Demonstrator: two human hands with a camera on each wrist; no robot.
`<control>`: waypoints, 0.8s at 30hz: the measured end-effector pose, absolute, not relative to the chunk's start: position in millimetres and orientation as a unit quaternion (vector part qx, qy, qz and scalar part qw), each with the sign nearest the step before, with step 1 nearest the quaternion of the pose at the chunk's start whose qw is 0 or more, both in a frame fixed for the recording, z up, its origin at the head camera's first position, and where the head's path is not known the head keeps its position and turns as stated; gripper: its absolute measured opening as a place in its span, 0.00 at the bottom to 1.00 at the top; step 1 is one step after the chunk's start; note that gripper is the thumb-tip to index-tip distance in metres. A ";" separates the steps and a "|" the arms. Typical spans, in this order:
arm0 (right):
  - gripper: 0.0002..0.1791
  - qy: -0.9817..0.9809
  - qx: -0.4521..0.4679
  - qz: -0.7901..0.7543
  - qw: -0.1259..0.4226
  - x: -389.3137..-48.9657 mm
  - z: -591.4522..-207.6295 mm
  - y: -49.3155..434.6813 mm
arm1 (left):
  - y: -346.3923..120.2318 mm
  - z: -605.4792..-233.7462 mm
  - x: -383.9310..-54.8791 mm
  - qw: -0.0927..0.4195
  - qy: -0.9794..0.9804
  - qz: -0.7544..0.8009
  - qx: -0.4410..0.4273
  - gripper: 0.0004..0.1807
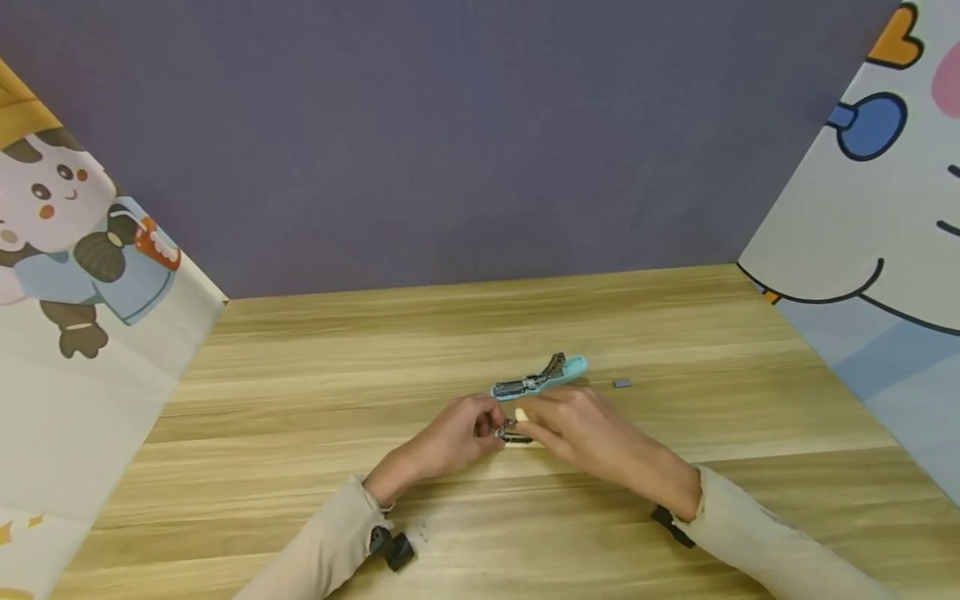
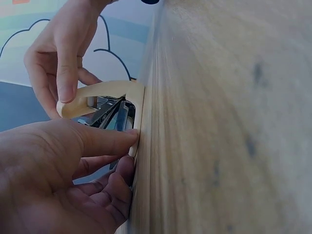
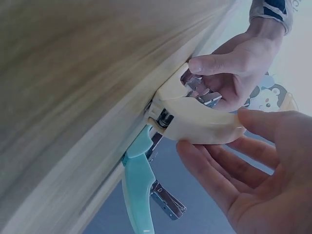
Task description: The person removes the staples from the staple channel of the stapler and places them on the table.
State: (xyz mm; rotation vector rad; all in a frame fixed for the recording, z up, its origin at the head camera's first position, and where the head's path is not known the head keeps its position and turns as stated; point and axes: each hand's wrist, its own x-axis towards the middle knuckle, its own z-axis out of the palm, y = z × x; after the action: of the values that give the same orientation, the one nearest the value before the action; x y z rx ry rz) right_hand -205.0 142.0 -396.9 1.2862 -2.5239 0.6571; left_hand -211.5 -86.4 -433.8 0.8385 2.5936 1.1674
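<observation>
A cream stapler lies spread apart on the table between the two hands, its metal innards showing. My left hand pinches its base, thumb on the edge close to the tabletop in the left wrist view. From the other side my right hand grips the tip of the raised cream cover between thumb and fingers. In the head view, the hands hide most of this stapler. Just behind them lies a teal stapler, also opened, with its metal magazine sticking up.
A small grey strip, like a row of staples, lies on the wooden table to the right of the teal stapler. A dark wall stands behind, with cartoon-printed panels on both sides.
</observation>
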 end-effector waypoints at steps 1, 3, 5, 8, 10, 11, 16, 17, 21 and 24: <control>0.09 -0.862 0.437 0.230 0.113 -204.8 -396.6 142.3 | -86.5 -433.8 -211.6 0.088 0.871 0.393 0.282 0.07; 0.09 -0.865 0.427 0.244 0.103 -204.1 -396.2 143.3 | -86.5 -433.8 -211.7 0.088 0.870 0.394 0.282 0.07; 0.04 -0.867 0.414 0.262 0.089 -203.2 -395.8 144.7 | -86.5 -434.0 -211.7 0.088 0.870 0.394 0.282 0.07; 0.05 -0.867 0.393 0.300 0.069 -202.5 -396.8 147.1 | -86.5 -434.1 -211.7 0.090 0.871 0.394 0.281 0.07; 0.07 -0.862 0.382 0.329 0.060 -202.3 -398.3 148.8 | -86.7 -434.0 -211.3 0.091 0.872 0.392 0.279 0.07; 0.05 -0.858 0.376 0.345 0.057 -202.3 -399.1 149.8 | -86.8 -434.0 -211.1 0.091 0.871 0.394 0.280 0.07; 0.05 -0.846 0.344 0.405 0.033 -202.5 -402.1 155.0 | -87.0 -433.8 -210.1 0.094 0.870 0.396 0.279 0.07; 0.06 -0.847 0.336 0.412 0.028 -202.6 -402.4 156.0 | -87.0 -433.7 -210.0 0.093 0.869 0.397 0.279 0.07; 0.09 -0.850 0.313 0.423 0.020 -202.5 -402.4 159.2 | -86.9 -433.4 -209.4 0.088 0.870 0.396 0.280 0.07; 0.12 -0.851 0.301 0.430 0.015 -202.2 -401.5 160.6 | -86.7 -432.5 -208.8 0.086 0.869 0.398 0.281 0.07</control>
State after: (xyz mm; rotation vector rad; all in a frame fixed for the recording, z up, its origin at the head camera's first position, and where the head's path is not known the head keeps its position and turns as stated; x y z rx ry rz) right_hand -202.2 160.6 -401.5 0.9368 -2.6483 1.3390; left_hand -208.8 -86.7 -432.5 0.8379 2.5907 1.1867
